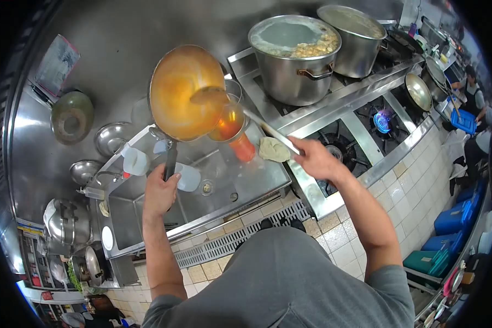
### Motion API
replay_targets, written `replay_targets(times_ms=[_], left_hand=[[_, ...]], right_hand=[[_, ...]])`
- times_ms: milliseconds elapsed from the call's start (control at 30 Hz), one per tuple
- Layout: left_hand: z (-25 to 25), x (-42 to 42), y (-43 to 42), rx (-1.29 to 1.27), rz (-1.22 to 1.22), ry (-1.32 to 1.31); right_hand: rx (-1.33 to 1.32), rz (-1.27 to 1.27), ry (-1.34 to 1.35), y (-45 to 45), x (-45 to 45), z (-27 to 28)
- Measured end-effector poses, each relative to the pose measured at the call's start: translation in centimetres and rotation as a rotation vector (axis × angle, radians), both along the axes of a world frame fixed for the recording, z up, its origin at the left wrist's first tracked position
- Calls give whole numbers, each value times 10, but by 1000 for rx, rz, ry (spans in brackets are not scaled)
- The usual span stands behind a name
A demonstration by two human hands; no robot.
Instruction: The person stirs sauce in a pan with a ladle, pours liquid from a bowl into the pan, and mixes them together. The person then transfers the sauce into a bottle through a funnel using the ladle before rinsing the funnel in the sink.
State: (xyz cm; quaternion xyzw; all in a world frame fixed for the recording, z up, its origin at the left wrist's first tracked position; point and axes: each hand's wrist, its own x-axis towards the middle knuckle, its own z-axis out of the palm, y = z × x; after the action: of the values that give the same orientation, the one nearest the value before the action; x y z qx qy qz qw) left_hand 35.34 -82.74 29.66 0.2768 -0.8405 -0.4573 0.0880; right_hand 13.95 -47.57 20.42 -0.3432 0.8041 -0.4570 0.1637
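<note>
My left hand (160,190) is closed round the dark handle of a wok (176,82). The wok is tipped toward the right, with orange liquid spread over its inside. My right hand (316,159) grips a ladle (269,130) by its long handle, and the ladle's head lies inside the wok near its right side. A strainer-like round vessel (227,124) with orange liquid sits right by the wok's lower rim. Below it stands a red-orange container (242,148). A crumpled pale cloth (274,150) lies under the ladle's handle.
Two large stockpots (295,82) stand on the back of the stove. A blue flame burns on the right burner (382,121). A sink (127,218) with white plastic jugs (135,160) is at left. Other people (472,90) are at far right, near blue bins (455,217).
</note>
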Motion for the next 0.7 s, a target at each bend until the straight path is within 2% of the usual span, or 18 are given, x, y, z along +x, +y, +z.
replay_targets(times_ms=[33, 167, 233, 267, 333, 367, 433, 500, 533, 600, 667, 700], left_hand=[[-3, 0, -1, -2, 8, 15], [-8, 5, -3, 24, 11, 8], [-8, 4, -2, 22, 7, 20], [-10, 4, -6, 18, 1, 23], [-20, 4, -17, -157, -87, 60], [-15, 3, -14, -158, -89, 59], [-3, 3, -3, -55, -47, 13], [-1, 1, 0, -21, -21, 21], [-2, 0, 0, 10, 4, 34], [-9, -1, -6, 17, 8, 27], [-12, 2, -7, 22, 6, 8], [-10, 1, -4, 25, 7, 7]], right_hand=[[-83, 50, -36, 7, 10, -5], [-133, 10, 30, 11, 25, 3], [30, -97, 108, -2, 20, 26], [-34, -114, 279, -9, 12, 28], [-27, -176, 342, -18, -3, 35], [-16, -230, 402, -21, -8, 37], [8, -195, 336, -18, -10, 32], [38, -35, 9, -9, 4, 22], [-67, -3, -5, -3, 9, -7], [-119, 26, -89, 6, 17, -11], [-154, 29, -202, 5, 23, 8], [-112, 32, -132, -1, 18, 19]])
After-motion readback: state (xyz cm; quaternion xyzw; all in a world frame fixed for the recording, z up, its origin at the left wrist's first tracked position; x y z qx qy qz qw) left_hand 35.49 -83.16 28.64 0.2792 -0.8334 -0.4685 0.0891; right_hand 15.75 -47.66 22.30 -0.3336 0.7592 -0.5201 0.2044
